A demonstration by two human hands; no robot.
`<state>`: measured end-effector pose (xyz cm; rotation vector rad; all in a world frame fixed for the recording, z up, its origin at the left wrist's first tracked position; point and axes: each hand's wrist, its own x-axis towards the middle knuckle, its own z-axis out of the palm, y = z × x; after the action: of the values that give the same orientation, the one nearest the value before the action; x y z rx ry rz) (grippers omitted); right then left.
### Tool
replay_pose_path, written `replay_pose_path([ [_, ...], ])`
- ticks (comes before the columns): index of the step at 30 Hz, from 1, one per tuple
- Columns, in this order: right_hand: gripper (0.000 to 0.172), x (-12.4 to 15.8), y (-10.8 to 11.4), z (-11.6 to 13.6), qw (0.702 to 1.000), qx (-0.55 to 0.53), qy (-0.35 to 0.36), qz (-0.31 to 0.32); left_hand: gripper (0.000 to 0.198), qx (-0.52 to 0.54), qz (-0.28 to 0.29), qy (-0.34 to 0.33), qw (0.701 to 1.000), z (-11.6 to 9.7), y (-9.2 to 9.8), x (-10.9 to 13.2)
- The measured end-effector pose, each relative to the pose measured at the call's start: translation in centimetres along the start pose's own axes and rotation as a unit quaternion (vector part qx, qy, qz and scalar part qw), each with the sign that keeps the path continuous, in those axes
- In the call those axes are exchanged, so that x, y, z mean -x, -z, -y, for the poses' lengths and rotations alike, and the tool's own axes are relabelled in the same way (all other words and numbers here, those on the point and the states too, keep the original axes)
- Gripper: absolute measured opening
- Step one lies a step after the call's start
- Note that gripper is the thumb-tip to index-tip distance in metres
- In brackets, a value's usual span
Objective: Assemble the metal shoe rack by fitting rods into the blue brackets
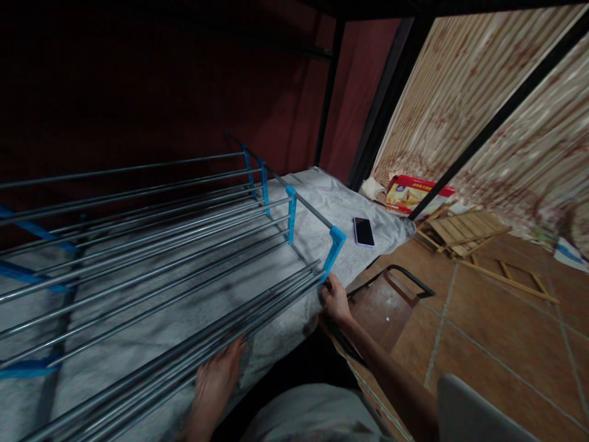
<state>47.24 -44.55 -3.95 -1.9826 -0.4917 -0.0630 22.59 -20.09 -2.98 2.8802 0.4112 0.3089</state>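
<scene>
A rack of grey metal tubes with blue plastic brackets lies across a pale cloth. My left hand is closed around the bundle of tubes along the rack's near side; some of its fingers are hidden by the tubes. At the rack's near right corner, my right hand grips the lower end of a blue corner bracket, where the tube ends meet it. More blue brackets hold the tubes at the left.
A phone rests on the cloth to the right. On the tiled floor are a folded wooden stool, a red and yellow box and a chair with a black frame. Dark posts rise beside the cloth.
</scene>
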Motion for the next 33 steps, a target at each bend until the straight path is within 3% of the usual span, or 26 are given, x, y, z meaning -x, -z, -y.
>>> replay_pose_path([
  [10,0.017,-0.2,-0.2,-0.1,1.0,0.019,-0.008,-0.001,0.034,0.027,0.036,0.018,0.999,0.0,0.5,-0.2],
  [18,0.014,-0.7,-0.3,-0.9,1.0,0.012,-0.012,0.004,0.039,0.04,0.068,0.027,0.997,0.2,0.4,-0.3],
  [27,0.017,-1.1,-0.4,-1.1,1.0,0.007,-0.005,0.006,0.042,0.038,0.129,0.048,0.99,-0.4,2.0,-0.6],
  [33,0.017,-0.7,-0.4,-0.9,1.0,0.017,0.002,0.004,0.042,0.042,0.127,0.049,0.99,0.0,1.1,-0.3],
])
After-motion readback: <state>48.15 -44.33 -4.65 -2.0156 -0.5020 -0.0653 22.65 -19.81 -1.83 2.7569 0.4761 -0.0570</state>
